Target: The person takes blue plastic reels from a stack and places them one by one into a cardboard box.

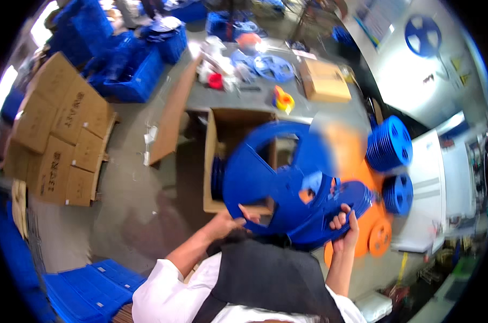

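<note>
In front of my chest is a large blue plastic reel (249,185) with cut-out openings, tilted over an open cardboard box (207,161). The fingers of my left hand (222,223) close on its lower left rim, at one of the openings. My right hand (346,229) is wrapped round the edge of several blue reels (322,220) held together, which overlap the large reel's right side. Inside the box, more blue reel edges (217,177) show along the left wall; the rest of its contents is hidden.
Beyond the box, a grey table (195,97) carries a tape dispenser (283,99), a closed carton (324,81) and loose reels. Stacked blue reels (389,142) and orange reels (380,237) are at right. Stacked cartons (66,134) stand left; a folded blue crate (93,290) lies lower left.
</note>
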The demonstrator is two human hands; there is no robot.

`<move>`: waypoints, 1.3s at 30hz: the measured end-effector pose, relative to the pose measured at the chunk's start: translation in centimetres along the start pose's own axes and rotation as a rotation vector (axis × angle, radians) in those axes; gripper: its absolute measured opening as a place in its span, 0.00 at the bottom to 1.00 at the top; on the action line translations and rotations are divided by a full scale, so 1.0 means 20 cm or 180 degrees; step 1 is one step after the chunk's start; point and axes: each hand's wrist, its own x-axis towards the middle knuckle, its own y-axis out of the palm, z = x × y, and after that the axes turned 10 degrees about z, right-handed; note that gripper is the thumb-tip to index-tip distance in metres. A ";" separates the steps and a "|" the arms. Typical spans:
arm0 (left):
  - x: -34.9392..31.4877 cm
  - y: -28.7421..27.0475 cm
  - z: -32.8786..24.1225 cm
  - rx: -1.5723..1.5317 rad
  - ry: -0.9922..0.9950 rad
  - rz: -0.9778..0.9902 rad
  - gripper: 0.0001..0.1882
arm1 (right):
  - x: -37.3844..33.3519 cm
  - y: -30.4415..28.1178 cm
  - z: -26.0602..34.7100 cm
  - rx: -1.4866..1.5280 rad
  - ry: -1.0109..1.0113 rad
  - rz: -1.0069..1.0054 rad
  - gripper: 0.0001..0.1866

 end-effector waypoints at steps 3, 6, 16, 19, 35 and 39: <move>0.03 -0.07 -0.01 -0.0906 0.0214 0.0105 0.07 | -0.07 -0.01 -0.01 -0.0199 0.0047 -0.0336 0.17; 0.08 -0.13 0.01 -0.1307 0.0082 0.0300 0.08 | -0.14 -0.07 0.01 -0.0101 -0.0126 -0.0597 0.18; 0.22 -0.23 -0.02 -0.1307 -0.0382 0.0433 0.08 | -0.31 -0.04 0.01 -0.0144 -0.0435 -0.1074 0.17; 0.25 -0.27 -0.02 -0.1296 -0.0436 0.0392 0.09 | -0.33 -0.04 -0.01 -0.0147 -0.0501 -0.1161 0.16; 0.38 -0.34 -0.07 -0.0379 -0.0672 -0.0199 0.10 | -0.35 -0.02 -0.05 -0.0131 -0.0655 -0.1487 0.16; 0.51 -0.54 0.07 0.0733 -0.0763 -0.0914 0.09 | -0.32 0.02 -0.08 -0.0425 -0.0657 -0.2149 0.15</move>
